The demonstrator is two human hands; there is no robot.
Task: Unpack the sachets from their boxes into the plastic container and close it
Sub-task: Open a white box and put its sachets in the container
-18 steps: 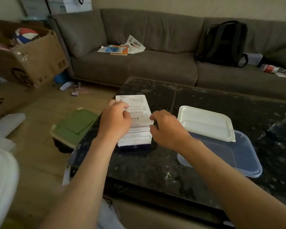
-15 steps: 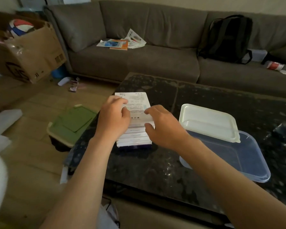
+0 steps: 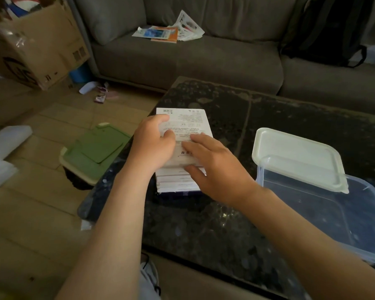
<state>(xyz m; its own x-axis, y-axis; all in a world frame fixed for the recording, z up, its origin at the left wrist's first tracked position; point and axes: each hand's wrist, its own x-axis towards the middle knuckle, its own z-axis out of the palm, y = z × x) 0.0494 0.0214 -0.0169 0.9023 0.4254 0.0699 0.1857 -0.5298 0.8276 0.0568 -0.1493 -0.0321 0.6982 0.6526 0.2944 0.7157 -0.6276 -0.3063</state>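
Both hands cover the middle of the box (image 3: 183,126), and its print is too small to read. The container (image 3: 333,213) runs off the right edge, its far corner hidden under the lid (image 3: 297,156). The backpack (image 3: 325,31) is cut by the top edge.

Home living room: grey sofa (image 3: 182,55), dark stone coffee table (image 3: 290,109), wood floor (image 3: 30,213).

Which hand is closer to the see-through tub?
Right. The right hand lies on the white boxes just beside the tub; the left hand is on the boxes' far side.
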